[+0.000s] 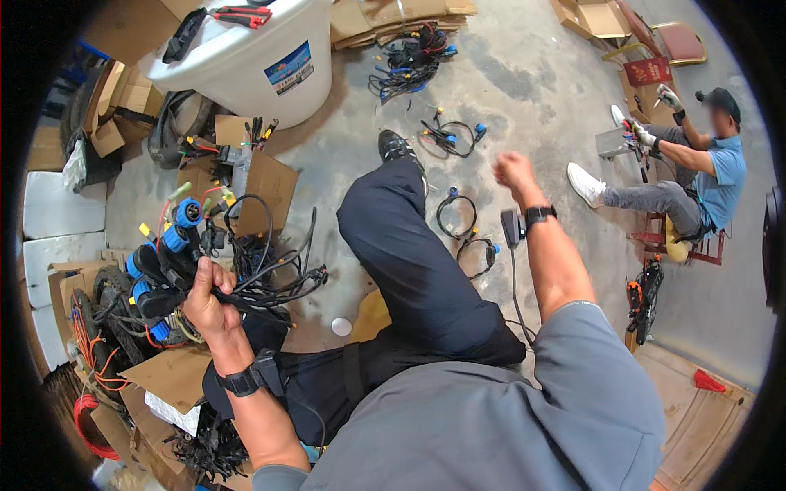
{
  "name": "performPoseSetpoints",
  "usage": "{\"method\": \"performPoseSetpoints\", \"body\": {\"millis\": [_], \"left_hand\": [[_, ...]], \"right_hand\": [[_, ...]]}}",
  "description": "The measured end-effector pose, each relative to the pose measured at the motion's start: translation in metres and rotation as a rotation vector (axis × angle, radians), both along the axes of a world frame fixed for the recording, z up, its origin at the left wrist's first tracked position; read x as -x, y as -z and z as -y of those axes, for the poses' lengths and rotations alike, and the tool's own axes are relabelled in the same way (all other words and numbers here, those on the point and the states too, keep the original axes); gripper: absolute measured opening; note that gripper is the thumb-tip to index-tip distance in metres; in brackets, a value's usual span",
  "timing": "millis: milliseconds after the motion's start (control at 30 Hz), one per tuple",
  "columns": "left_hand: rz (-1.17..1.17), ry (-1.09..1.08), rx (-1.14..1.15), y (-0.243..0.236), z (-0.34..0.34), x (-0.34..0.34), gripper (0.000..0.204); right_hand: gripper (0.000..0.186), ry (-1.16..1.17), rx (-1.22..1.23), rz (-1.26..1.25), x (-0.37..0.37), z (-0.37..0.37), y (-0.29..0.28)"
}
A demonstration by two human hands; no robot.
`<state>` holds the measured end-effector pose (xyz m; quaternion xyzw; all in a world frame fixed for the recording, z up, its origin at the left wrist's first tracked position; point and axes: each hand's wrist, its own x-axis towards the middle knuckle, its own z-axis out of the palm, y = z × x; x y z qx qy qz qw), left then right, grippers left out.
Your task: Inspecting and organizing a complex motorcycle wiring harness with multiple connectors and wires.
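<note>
My left hand [211, 299] is closed around a bundle of black cables [274, 286] with blue-collared round connectors [174, 239] at their ends. The bundle is raised beside my left thigh, and its loose loops hang to the right of the hand. My right hand [514, 173] is held out over the floor with its fingers curled in, and nothing sticks out of it. Below and left of that hand, coiled black cables [456, 216] with blue ends lie on the concrete. Another coiled cable [452, 137] lies farther off, short of a larger cable pile [409, 65].
Cardboard boxes [270, 184] and black cables crowd the left side. A white tub [246, 65] stands at the far left with a red cutter [241, 15] on it. On the right a seated person [712, 164] in gloves handles small parts. A wooden panel [696, 409] lies nearer.
</note>
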<state>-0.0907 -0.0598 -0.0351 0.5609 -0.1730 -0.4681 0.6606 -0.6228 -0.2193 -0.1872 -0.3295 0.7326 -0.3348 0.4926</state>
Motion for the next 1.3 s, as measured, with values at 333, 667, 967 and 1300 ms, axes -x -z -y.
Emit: {"method": "performPoseSetpoints", "body": {"millis": [333,667,967,1300], "left_hand": [[0.144,0.252,-0.180,0.026,0.029,0.036,0.033],[0.179,0.162,-0.206,0.021,0.054,0.053,0.021],[0.111,0.109,-0.153,0.011,0.048,0.038,0.025],[0.062,-0.039,0.017,-0.029,0.004,0.012,0.023]], "right_hand": [[0.060,-0.542,-0.212,-0.465,-0.019,-0.070,0.119],[0.068,-0.669,0.191,-0.628,-0.070,0.077,0.122],[0.023,-0.468,0.005,-0.402,-0.056,0.093,0.059],[0.023,-0.654,0.218,-0.008,-0.142,0.071,-0.132]]}}
